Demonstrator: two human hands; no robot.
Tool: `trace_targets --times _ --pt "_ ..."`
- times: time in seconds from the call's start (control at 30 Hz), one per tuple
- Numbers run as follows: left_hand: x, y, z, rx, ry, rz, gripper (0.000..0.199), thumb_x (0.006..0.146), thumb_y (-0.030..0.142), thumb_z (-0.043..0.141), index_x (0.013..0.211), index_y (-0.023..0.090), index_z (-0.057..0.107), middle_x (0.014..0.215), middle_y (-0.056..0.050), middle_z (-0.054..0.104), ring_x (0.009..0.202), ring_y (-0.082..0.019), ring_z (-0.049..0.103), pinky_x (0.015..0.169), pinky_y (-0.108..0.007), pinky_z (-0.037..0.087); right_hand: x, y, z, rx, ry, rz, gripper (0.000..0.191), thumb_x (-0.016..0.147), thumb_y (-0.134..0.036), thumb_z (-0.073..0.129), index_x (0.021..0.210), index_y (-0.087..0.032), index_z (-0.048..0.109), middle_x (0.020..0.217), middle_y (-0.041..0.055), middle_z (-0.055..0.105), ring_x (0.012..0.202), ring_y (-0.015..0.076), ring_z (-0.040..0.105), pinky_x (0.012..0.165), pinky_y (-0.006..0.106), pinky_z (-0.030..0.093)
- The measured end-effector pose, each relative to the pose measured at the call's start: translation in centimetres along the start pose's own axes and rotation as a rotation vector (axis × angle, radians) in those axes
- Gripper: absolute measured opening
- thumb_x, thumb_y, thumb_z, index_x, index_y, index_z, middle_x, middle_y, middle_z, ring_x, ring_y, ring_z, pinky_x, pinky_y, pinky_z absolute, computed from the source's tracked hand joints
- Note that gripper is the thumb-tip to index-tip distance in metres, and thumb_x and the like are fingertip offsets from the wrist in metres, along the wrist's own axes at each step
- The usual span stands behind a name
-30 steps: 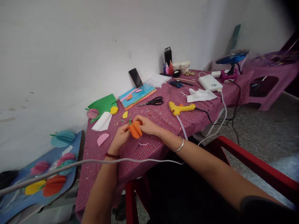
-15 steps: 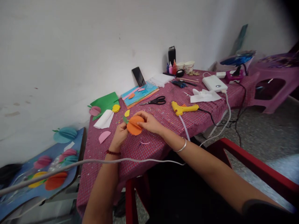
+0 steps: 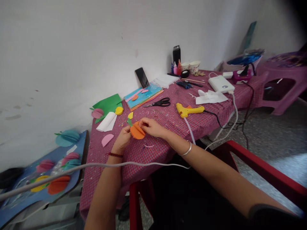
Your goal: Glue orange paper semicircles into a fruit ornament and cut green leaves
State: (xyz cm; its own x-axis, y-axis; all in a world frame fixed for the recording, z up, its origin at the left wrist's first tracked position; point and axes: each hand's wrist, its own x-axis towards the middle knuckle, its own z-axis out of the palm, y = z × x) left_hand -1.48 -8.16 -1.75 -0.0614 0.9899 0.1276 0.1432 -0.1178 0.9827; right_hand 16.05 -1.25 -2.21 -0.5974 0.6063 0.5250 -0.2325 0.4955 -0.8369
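Above the front of the table, both hands grip a folded orange paper pumpkin (image 3: 137, 131) with a green paper leaf (image 3: 129, 122) at its top. My left hand (image 3: 124, 138) pinches its left edge, near the leaf. My right hand (image 3: 153, 127) has thumb and fingers closed on its upper right fold. Part of the pumpkin is hidden behind the right fingers. A pink paper half circle (image 3: 107, 140) lies to the left of my left hand, and a small yellow paper piece (image 3: 130, 115) lies beyond the leaf. Scissors (image 3: 159, 102) rest behind my right hand.
A yellow glue gun (image 3: 188, 110) lies at right, its cord running to a power strip (image 3: 241, 76). A white power bank (image 3: 221, 84), coloured paper sheets (image 3: 146, 95) and a phone (image 3: 142, 77) stand further back. A white cable (image 3: 144, 164) crosses above my forearms. Finished paper fruits (image 3: 59, 184) lie at lower left.
My right hand has shifted its hold from the pumpkin's front face to its upper right fold. The pumpkin has turned and shows narrower. My left hand keeps its pinch.
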Motion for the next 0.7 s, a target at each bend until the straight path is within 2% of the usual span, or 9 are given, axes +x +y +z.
trace_targets --times 0.1,0.17,0.27,0.33,0.4,0.5,0.57,0.7 --pt "0.2 0.5 -0.4 0.093 0.066 0.053 0.028 0.064 0.039 0.08 0.077 0.016 0.07 0.074 -0.001 0.067 0.073 -0.015 0.058 0.068 -0.026 0.047 0.1 -0.1 -0.3 -0.05 0.045 -0.037 0.014 0.088 -0.019 0.048 0.079 -0.018 0.057 0.094 0.0049 0.056 0.097 0.0187 0.052 0.095 0.037 0.039" --pt "0.3 0.9 -0.3 0.156 0.113 0.085 0.024 0.065 0.037 0.078 0.07 0.016 0.067 0.067 0.001 0.063 0.065 -0.012 0.052 0.063 -0.024 0.043 0.0 -0.2 -0.4 -0.12 0.064 -0.087 0.019 0.093 -0.026 0.046 0.085 -0.017 0.061 0.106 0.0082 0.056 0.108 0.0206 0.05 0.101 0.039 0.034" --pt "0.1 1.5 0.2 0.234 0.151 0.123 0.026 0.066 0.035 0.076 0.057 0.016 0.06 0.056 0.004 0.052 0.057 -0.01 0.042 0.056 -0.022 0.036 -0.4 -0.5 -0.5 -0.366 0.097 -0.139 0.019 0.092 -0.033 0.053 0.092 -0.018 0.065 0.107 0.0087 0.055 0.106 0.0228 0.049 0.097 0.041 0.036" --pt "-0.1 1.9 0.7 0.272 0.156 0.143 0.03 0.067 0.034 0.075 0.053 0.017 0.055 0.054 0.005 0.047 0.055 -0.009 0.039 0.054 -0.022 0.033 -0.5 -0.6 -0.6 -0.534 0.121 -0.125 0.016 0.09 -0.033 0.057 0.088 -0.019 0.066 0.098 0.0072 0.056 0.097 0.0227 0.05 0.09 0.04 0.038" --pt "-0.3 2.2 1.1 0.299 0.151 0.157 0.032 0.068 0.035 0.073 0.052 0.017 0.052 0.054 0.005 0.045 0.055 -0.009 0.038 0.054 -0.022 0.033 -0.6 -0.7 -0.6 -0.635 0.164 -0.113 0.014 0.089 -0.03 0.058 0.084 -0.019 0.066 0.098 0.0073 0.057 0.094 0.0228 0.05 0.086 0.04 0.037" --pt "-0.4 2.4 1.5 0.322 0.142 0.164 0.032 0.069 0.035 0.071 0.052 0.017 0.05 0.054 0.005 0.043 0.055 -0.009 0.038 0.053 -0.022 0.032 -0.7 -0.7 -0.6 -0.667 0.218 -0.13 0.011 0.086 -0.028 0.063 0.083 -0.019 0.067 0.115 0.0097 0.058 0.104 0.0253 0.049 0.088 0.042 0.035" --pt "-0.4 2.3 1.7 0.326 0.14 0.162 0.031 0.07 0.035 0.07 0.053 0.017 0.051 0.054 0.005 0.044 0.054 -0.009 0.038 0.052 -0.022 0.031 -0.6 -0.7 -0.5 -0.649 0.198 -0.148 0.01 0.085 -0.027 0.064 0.08 -0.019 0.067 0.123 0.0098 0.058 0.108 0.0264 0.049 0.09 0.044 0.034" --pt "-0.5 1.8 2.2 0.319 0.141 0.15 0.03 0.071 0.034 0.068 0.054 0.018 0.049 0.053 0.005 0.044 0.053 -0.009 0.038 0.051 -0.022 0.031 -0.6 -0.4 -0.4 -0.577 0.127 -0.208 0.013 0.088 -0.02 0.059 0.076 -0.019 0.065 0.123 0.0072 0.063 0.112 0.0252 0.051 0.096 0.045 0.032"
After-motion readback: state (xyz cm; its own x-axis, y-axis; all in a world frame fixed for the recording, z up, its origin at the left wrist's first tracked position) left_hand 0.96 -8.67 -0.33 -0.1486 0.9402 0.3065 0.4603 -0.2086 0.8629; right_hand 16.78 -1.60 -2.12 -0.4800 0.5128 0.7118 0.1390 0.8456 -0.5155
